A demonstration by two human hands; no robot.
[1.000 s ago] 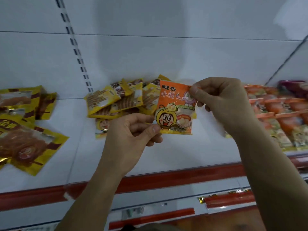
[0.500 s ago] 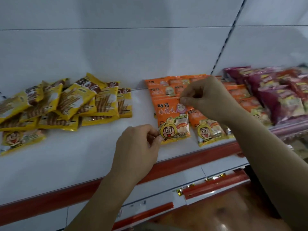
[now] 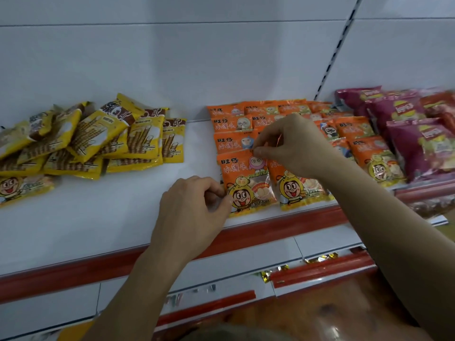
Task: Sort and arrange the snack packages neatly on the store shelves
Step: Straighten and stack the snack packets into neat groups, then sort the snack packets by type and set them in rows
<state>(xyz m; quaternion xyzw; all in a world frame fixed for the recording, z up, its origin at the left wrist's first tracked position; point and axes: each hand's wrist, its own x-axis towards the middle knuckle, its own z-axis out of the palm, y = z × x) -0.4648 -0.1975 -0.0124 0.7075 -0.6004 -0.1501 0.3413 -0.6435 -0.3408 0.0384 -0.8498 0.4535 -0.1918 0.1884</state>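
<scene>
Left hand (image 3: pixel 194 207) pinching near-left corner, right hand (image 3: pixel 288 143) pinching far edge of orange packet (image 3: pixel 246 183): square beside neighbouring packet (image 3: pixel 298 188), then release.

Light falls soft and even from above me, leaving the white back panel (image 3: pixel 172 57) pale grey with faint shadows. The purple bags (image 3: pixel 406 134) at far right smear with blur, and the wide lens bends the edges.
</scene>
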